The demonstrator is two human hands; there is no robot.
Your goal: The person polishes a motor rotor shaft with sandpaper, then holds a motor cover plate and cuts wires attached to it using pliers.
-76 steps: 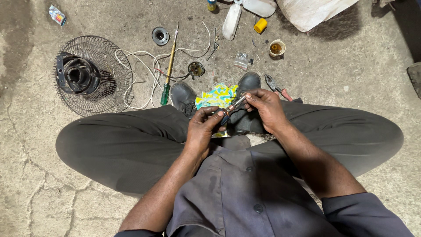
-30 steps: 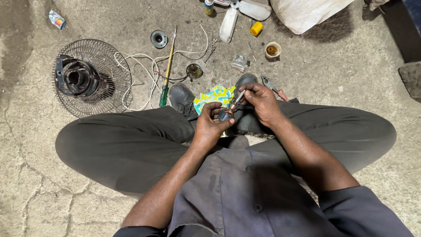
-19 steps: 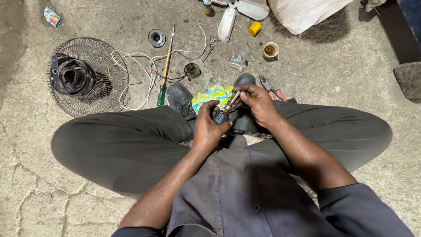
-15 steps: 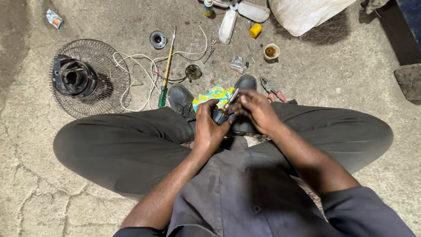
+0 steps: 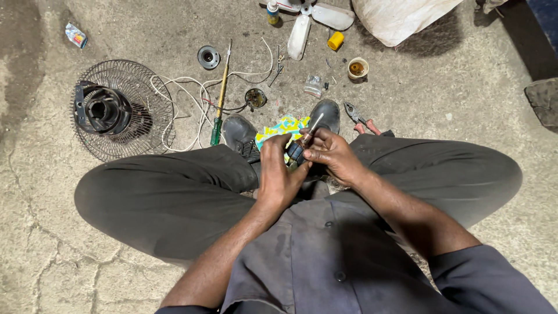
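Person sits cross-legged on the concrete floor (image 5: 465,87), both hands working over the lap, just above the shoes. Left hand (image 5: 278,174) has its grip wrapped tight around a small dark cylindrical part (image 5: 294,154), probably a small motor or capacitor, too hidden to tell which. Right hand (image 5: 332,154) pinches a thin metal tool (image 5: 312,128), tip pointing down into the part, shaft angled up and away towards the shoes; grip narrow, fingertip hold. The part sits between the two hands, in front of a bright yellow-blue cloth (image 5: 278,127) lying between the shoes. To do this step well, in my judgement: keep the left fist braced against the leg so the part can't twist, hold the tool in line with its contact point, press lightly, since a slip would drive the tip into the left thumb. Light is dim there, so tilting the part towards the head would help. Spares within reach on the floor: green-handled screwdriver (image 5: 220,99) beside the white cable (image 5: 192,99), pliers (image 5: 357,116) just right of the right shoe, wire fan guard (image 5: 145,93) with the motor housing (image 5: 104,109) on it towards the left, white fan blade (image 5: 302,29) and small yellow cup (image 5: 357,68) near the top edge of view.
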